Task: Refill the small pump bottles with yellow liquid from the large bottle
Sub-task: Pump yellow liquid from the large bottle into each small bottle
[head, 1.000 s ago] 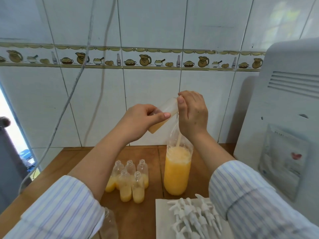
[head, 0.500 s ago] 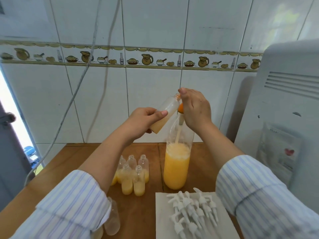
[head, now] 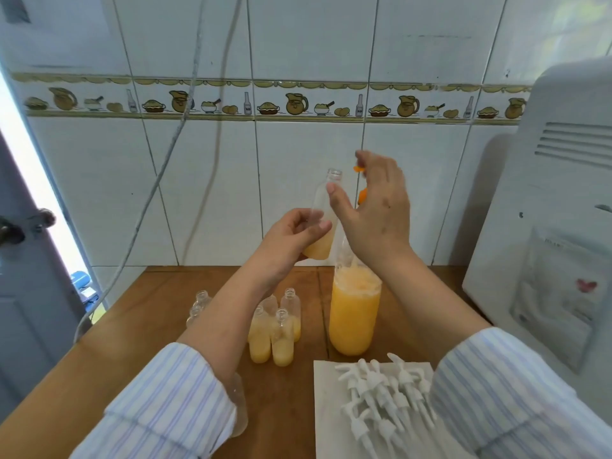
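— Fingers [head: 318, 226] of the left hand [head: 294, 236] curl round a small bottle [head: 323, 217], don't they?

— Yes. They grip it low down. It is held up in the air, nearly upright, with its open neck on top. Yellow liquid sits only in the bottom part; the rest is see-through.

— And the right hand [head: 374, 210]?

— It is up beside the bottle, over the big bottle [head: 354, 313]. Its fingers [head: 341, 203] are mostly straight and spread. Something small and orange [head: 361, 195] shows behind them. Whether the hand pinches it, one cannot tell.

— Where is the big bottle?

— It stands on the brown surface [head: 159, 309], right under the hands. It is full of yellow liquid for most of its height, with foam on top.

— Are there more small bottles?

— A bunch of them [head: 275, 329] stands just left of the big one, all open, each partly filled with yellow. Two more [head: 198, 306] peek out behind the left arm; they look clear. Another clear one [head: 240, 409] lies by the left sleeve [head: 165, 412].

— And the white things in front?

— Pump tops [head: 381, 392], heaped on a white sheet [head: 326, 425] near the right sleeve [head: 513, 392]. A white machine [head: 546, 226] stands at the right, and a tiled wall [head: 298, 44] is behind.
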